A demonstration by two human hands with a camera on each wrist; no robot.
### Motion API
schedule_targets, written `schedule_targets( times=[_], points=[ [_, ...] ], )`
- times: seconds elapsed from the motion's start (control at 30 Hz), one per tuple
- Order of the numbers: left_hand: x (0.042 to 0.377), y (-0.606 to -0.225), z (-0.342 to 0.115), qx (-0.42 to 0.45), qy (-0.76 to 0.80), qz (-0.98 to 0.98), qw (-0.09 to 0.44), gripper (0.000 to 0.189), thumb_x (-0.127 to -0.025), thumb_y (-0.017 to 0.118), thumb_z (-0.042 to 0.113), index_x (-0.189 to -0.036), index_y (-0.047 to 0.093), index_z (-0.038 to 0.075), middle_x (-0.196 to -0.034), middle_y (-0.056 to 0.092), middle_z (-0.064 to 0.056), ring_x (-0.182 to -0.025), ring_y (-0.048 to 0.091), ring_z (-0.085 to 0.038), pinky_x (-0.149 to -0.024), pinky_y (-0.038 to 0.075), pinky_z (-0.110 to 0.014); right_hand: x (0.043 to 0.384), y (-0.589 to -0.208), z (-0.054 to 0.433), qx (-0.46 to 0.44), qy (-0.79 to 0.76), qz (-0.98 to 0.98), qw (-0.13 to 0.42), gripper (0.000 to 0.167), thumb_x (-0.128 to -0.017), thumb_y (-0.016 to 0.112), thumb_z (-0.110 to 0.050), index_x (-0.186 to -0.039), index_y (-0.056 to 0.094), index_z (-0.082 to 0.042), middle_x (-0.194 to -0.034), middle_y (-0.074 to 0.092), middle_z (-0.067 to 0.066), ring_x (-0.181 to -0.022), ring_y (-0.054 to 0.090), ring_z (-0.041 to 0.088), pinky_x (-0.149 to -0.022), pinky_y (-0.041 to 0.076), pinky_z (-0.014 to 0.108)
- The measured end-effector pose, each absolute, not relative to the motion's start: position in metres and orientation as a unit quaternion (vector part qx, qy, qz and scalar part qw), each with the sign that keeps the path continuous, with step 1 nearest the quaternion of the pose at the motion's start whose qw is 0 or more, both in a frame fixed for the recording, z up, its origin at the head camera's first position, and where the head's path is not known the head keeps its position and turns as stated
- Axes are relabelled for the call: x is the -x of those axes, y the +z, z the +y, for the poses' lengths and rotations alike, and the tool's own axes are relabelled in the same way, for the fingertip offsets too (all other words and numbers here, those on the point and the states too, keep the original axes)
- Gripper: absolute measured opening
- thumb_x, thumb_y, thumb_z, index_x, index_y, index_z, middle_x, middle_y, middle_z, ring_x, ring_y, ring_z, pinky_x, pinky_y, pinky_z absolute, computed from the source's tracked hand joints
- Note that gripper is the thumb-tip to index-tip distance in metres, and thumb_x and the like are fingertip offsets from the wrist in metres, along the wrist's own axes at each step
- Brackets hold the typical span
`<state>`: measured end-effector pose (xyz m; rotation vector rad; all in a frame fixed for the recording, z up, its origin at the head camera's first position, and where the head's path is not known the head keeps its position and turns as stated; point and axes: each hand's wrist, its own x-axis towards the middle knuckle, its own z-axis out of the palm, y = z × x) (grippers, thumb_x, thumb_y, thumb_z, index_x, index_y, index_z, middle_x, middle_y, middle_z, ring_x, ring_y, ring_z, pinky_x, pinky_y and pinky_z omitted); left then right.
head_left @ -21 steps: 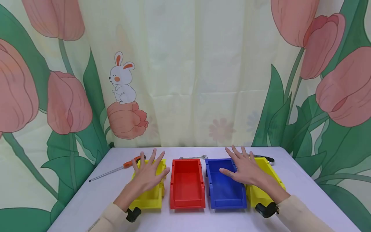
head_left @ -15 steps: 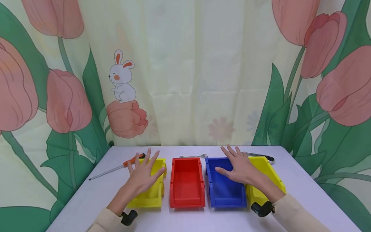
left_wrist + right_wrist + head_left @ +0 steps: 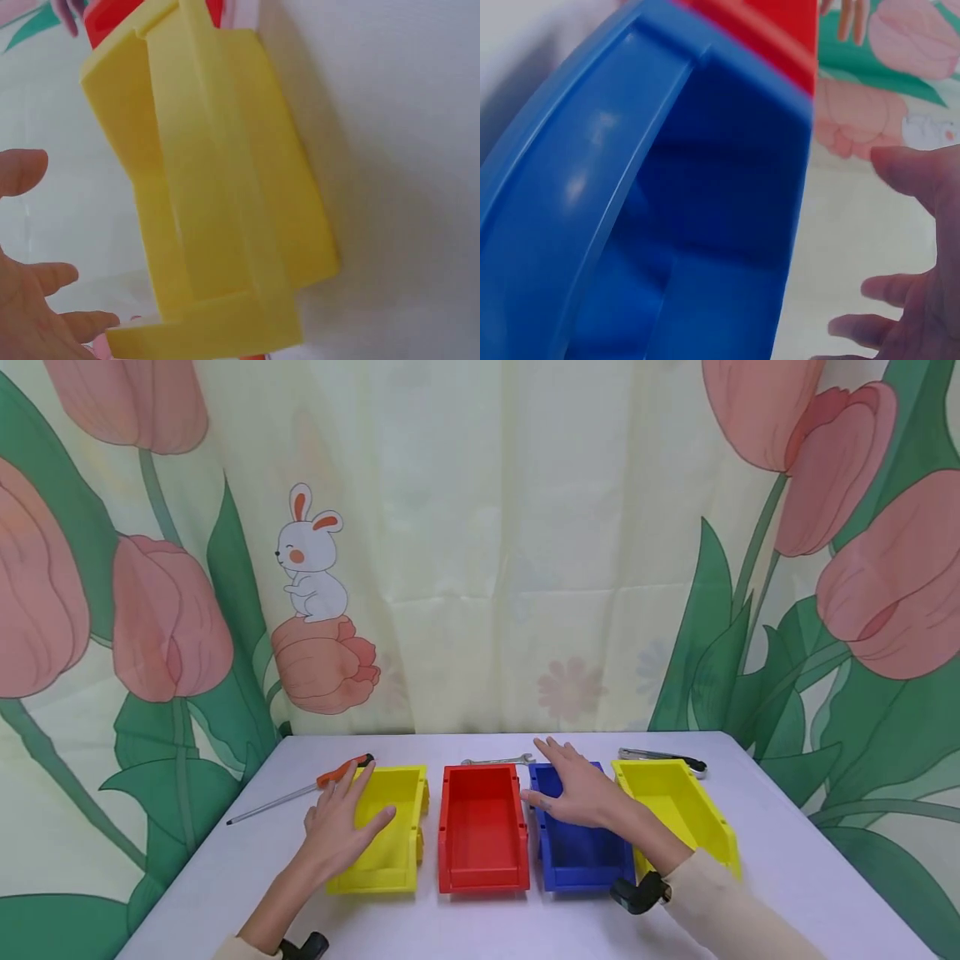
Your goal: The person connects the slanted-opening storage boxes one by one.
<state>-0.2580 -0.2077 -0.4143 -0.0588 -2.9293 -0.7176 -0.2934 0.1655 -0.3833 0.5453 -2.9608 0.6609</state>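
Note:
My left hand [image 3: 335,837] hovers over the outer side of the left yellow bin [image 3: 390,852], thumb spread and holding nothing. In the left wrist view its fingers [image 3: 56,277] stand apart beside that bin. Above the blue bin [image 3: 588,868] my right hand [image 3: 581,789] reaches inward with fingers spread, also holding nothing. The right wrist view has the same hand's thumb [image 3: 904,171] off to the side of the blue bin's rim. Between the hands sits a red bin [image 3: 483,827]. All the bins' visible insides show bare plastic.
Behind the left yellow bin lies a screwdriver [image 3: 300,789] with an orange handle. A wrench [image 3: 498,760] lies behind the red bin. Another metal tool with a black end [image 3: 663,758] lies behind the right yellow bin [image 3: 682,810]. A printed curtain [image 3: 465,568] hangs behind the table.
Both hands have shifted left in the head view. The left hand has moved outward and lower; the right hand has moved inward over the blue bin, uncovering more of the right yellow bin.

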Motion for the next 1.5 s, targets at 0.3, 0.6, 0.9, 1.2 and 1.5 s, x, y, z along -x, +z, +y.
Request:
schedule_targets(
  times=[0.3, 0.6, 0.9, 1.2, 1.5],
  points=[
    [0.253, -0.423, -0.213, 0.001, -0.32, -0.947, 0.021, 0.093, -0.099, 0.066, 0.05, -0.171, 0.018, 0.016, -0.178, 0.007, -0.023, -0.157, 0.022, -0.058, -0.117, 0.031, -0.082, 0.29, -0.382, 0.13, -0.17, 0.314, -0.934, -0.006, 0.09, -0.09, 0.078, -0.049, -0.163, 0.04, -0.013, -0.162, 0.051, 0.016, -0.147, 0.052, 0.042, -0.108, 0.055, 0.065],
    [0.249, -0.429, -0.213, 0.003, -0.366, -0.93, 0.026, 0.099, -0.098, 0.071, 0.043, -0.171, 0.012, 0.01, -0.177, 0.016, -0.023, -0.16, 0.024, -0.05, -0.123, 0.03, -0.074, 0.286, -0.379, 0.11, -0.114, 0.348, -0.931, 0.005, 0.079, -0.092, 0.08, -0.034, -0.159, 0.046, -0.009, -0.155, 0.057, 0.02, -0.141, 0.057, 0.043, -0.1, 0.061, 0.061],
    [0.245, -0.432, -0.22, -0.011, -0.404, -0.914, 0.007, 0.124, -0.082, 0.087, 0.052, -0.172, 0.007, 0.018, -0.176, 0.021, -0.018, -0.153, 0.035, -0.046, -0.12, 0.041, -0.067, 0.285, -0.381, 0.092, -0.073, 0.406, -0.91, -0.041, 0.086, -0.091, 0.081, -0.03, -0.161, 0.039, -0.004, -0.152, 0.053, 0.023, -0.136, 0.057, 0.043, -0.095, 0.063, 0.059],
    [0.248, -0.442, -0.231, -0.017, -0.446, -0.894, -0.035, 0.14, -0.073, 0.095, 0.049, -0.172, 0.0, 0.022, -0.175, 0.023, -0.016, -0.144, 0.041, -0.041, -0.121, 0.044, -0.063, 0.285, -0.395, 0.077, -0.059, 0.442, -0.895, -0.027, 0.083, -0.097, 0.07, -0.008, -0.163, 0.023, 0.01, -0.164, 0.037, 0.031, -0.151, 0.04, 0.05, -0.117, 0.046, 0.066],
    [0.249, -0.448, -0.239, -0.003, -0.441, -0.896, -0.048, 0.144, -0.072, 0.096, 0.049, -0.172, -0.004, 0.024, -0.176, 0.022, -0.017, -0.141, 0.044, -0.04, -0.12, 0.046, -0.06, 0.282, -0.398, 0.077, -0.072, 0.468, -0.88, -0.036, 0.067, -0.097, 0.054, 0.008, -0.159, 0.03, 0.01, -0.151, 0.052, 0.03, -0.135, 0.055, 0.047, -0.11, 0.054, 0.061]
  ],
)
